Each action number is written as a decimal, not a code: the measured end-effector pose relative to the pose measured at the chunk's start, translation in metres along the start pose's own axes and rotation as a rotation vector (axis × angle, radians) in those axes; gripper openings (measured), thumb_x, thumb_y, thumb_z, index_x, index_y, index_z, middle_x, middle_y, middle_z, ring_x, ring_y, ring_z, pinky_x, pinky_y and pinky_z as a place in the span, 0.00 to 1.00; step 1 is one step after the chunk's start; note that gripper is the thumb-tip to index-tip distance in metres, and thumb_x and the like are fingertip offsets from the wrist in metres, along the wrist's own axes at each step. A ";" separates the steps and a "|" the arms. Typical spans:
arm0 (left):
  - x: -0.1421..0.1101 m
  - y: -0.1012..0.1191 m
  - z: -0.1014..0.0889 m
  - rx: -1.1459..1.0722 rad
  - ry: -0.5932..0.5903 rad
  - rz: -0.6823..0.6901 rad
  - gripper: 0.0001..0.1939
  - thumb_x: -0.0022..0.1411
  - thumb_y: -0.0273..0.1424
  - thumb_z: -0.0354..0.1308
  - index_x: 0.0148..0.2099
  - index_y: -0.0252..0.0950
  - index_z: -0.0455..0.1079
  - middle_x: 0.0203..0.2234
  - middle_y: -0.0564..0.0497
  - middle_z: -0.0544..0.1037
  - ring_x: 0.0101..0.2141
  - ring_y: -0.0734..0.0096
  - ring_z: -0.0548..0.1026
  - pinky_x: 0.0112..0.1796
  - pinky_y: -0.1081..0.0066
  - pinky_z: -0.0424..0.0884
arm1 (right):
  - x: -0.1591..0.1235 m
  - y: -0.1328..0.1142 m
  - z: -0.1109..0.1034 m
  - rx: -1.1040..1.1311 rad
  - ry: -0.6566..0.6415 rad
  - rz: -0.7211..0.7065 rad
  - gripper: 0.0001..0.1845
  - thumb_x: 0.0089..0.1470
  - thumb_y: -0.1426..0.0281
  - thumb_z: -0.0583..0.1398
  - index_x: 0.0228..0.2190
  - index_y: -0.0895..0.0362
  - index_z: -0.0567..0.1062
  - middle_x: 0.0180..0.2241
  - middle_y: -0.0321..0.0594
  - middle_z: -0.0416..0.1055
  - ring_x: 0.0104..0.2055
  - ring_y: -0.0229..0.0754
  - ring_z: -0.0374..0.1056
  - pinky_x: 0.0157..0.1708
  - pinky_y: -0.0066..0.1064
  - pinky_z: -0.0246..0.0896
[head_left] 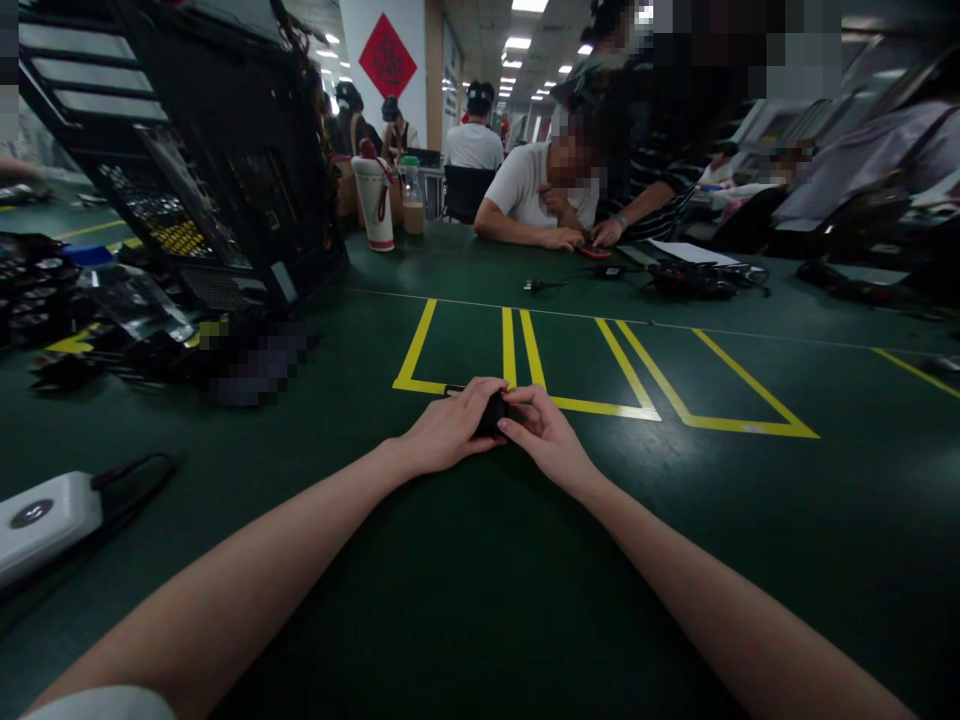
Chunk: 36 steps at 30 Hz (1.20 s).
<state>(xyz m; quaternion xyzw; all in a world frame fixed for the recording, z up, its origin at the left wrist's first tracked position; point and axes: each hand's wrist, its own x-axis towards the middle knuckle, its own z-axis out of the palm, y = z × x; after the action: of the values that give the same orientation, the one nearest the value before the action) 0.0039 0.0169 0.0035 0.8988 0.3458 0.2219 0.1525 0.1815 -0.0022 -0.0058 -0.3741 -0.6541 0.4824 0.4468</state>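
Observation:
In the head view, a small black object [492, 414] with a rounded side sits between my two hands, low over the green table [480, 560]. Its kind cannot be made out, as my fingers cover much of it. My left hand [452, 424] wraps round it from the left. From the other side, my right hand [546, 432] pinches its edge between thumb and fingers. A short dark bar [453, 390] pokes out behind my left hand; whether it belongs to the black object I cannot tell. Yellow tape outlines [600, 405] lie just beyond my hands.
A big black computer case [277, 190] stands at the left, near dark clutter. A white power strip [49, 520] lies at the near left. Farther back are a paper cup [373, 205], a drink bottle [412, 200] and black cables [690, 278]. People work across the table.

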 end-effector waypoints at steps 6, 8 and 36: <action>0.000 0.001 0.000 -0.003 0.000 -0.004 0.32 0.57 0.36 0.56 0.57 0.40 0.43 0.53 0.43 0.59 0.39 0.63 0.72 0.35 0.64 0.72 | 0.000 0.001 0.001 -0.023 0.047 0.005 0.06 0.52 0.68 0.57 0.36 0.51 0.66 0.41 0.36 0.63 0.47 0.41 0.64 0.47 0.37 0.62; -0.001 0.001 -0.001 0.000 -0.005 -0.007 0.32 0.57 0.36 0.56 0.57 0.39 0.43 0.53 0.42 0.59 0.38 0.63 0.72 0.35 0.64 0.72 | 0.001 0.001 0.001 -0.021 0.058 0.027 0.07 0.52 0.68 0.57 0.36 0.51 0.66 0.41 0.36 0.64 0.47 0.41 0.64 0.47 0.37 0.62; -0.001 -0.001 0.000 0.004 -0.006 -0.020 0.33 0.57 0.35 0.56 0.58 0.40 0.41 0.54 0.43 0.58 0.40 0.62 0.71 0.36 0.63 0.72 | 0.000 -0.002 -0.003 -0.041 -0.010 0.129 0.14 0.51 0.69 0.58 0.42 0.52 0.65 0.45 0.38 0.65 0.49 0.43 0.63 0.49 0.41 0.62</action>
<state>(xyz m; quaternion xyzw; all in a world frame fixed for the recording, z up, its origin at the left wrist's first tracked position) 0.0029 0.0173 0.0026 0.8964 0.3546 0.2170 0.1537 0.1840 -0.0018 -0.0034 -0.4222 -0.6407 0.4984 0.4036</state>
